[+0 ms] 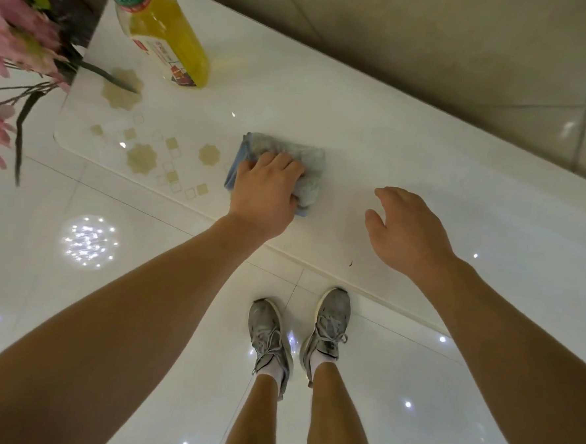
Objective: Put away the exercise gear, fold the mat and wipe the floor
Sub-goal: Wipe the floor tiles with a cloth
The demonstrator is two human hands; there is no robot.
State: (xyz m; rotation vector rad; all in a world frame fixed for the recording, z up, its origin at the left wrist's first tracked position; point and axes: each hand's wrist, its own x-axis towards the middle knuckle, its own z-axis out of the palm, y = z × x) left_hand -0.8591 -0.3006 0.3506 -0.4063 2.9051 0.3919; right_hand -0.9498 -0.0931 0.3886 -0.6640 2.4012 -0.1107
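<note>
A folded grey and blue cloth [289,153] lies on a glossy white table [376,130]. My left hand [264,194] rests on the cloth's near side with the fingers curled over it, gripping it. To the right, my right hand [408,229] hovers over the bare tabletop, palm down, fingers loosely apart, holding nothing. No mat or exercise gear is in view.
A bottle of yellow liquid [166,32] stands at the table's far left. Pink flowers [10,50] hang over the left end. The table's near edge runs diagonally just ahead of my grey shoes [298,335] on the shiny white tiled floor [73,311]. Beige tiles lie beyond the table.
</note>
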